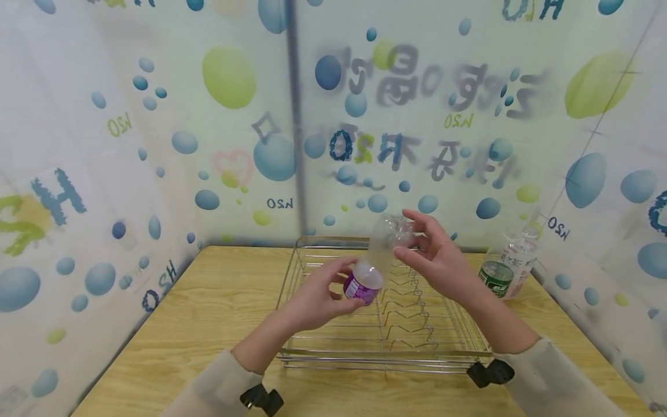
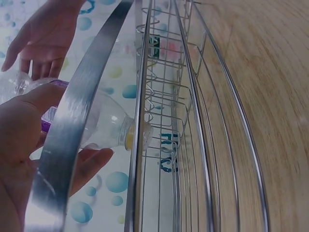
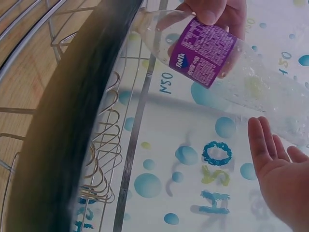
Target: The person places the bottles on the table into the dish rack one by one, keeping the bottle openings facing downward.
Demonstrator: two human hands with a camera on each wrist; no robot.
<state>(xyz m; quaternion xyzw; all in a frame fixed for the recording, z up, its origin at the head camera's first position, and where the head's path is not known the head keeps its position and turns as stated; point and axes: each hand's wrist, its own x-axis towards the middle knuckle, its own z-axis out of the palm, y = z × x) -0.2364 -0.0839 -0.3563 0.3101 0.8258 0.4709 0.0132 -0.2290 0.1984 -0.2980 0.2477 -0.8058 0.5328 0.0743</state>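
A clear plastic Fanta bottle (image 1: 383,246) with a purple label (image 3: 203,52) is held tilted over a wire dish rack (image 1: 385,353). Its base points up and away to the right, and its neck (image 2: 126,133) points down, with a yellowish ring near the mouth. My left hand (image 1: 320,295) grips the bottle round the label. Close to the base end is my right hand (image 1: 443,258), fingers loosely extended and not wrapped round it; in the right wrist view its fingertips (image 3: 256,128) are just under the bottle. Whether they touch it, I cannot tell.
On the wooden table (image 1: 224,301), right of the rack, stand a bottle with a green label (image 1: 496,277) and a bottle with a pale pink label (image 1: 520,258). Rows of bent wire dividers (image 1: 409,307) line the rack. A patterned curtain (image 1: 229,145) surrounds the table's back and sides.
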